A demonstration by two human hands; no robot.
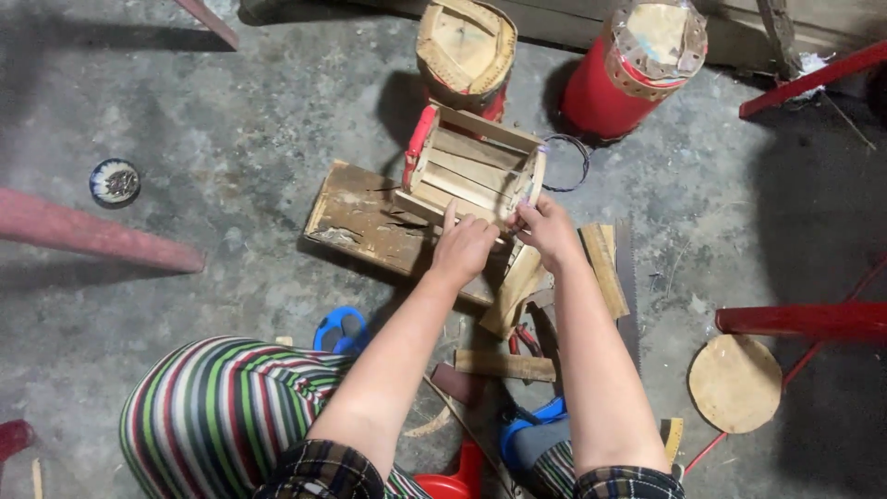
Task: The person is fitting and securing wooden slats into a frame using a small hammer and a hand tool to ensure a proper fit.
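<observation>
A half-built wooden drum frame point(473, 166), made of pale slats between two round ends, one of them rimmed in red, lies on its side on a worn wooden board point(365, 222). My left hand point(462, 247) presses on the frame's near edge, index finger pointing up along a slat. Beside it, my right hand point(547, 229) grips the frame's near right corner at the round end. Both forearms reach forward from my lap.
Two finished red drums point(467, 51) point(633, 65) stand at the back. Loose wooden slats point(601, 268), a hand saw point(628, 286), a round wooden disc point(735, 382), red stool legs point(804, 319), a small round tin point(115, 181) and blue sandals point(340, 330) surround me on the concrete floor.
</observation>
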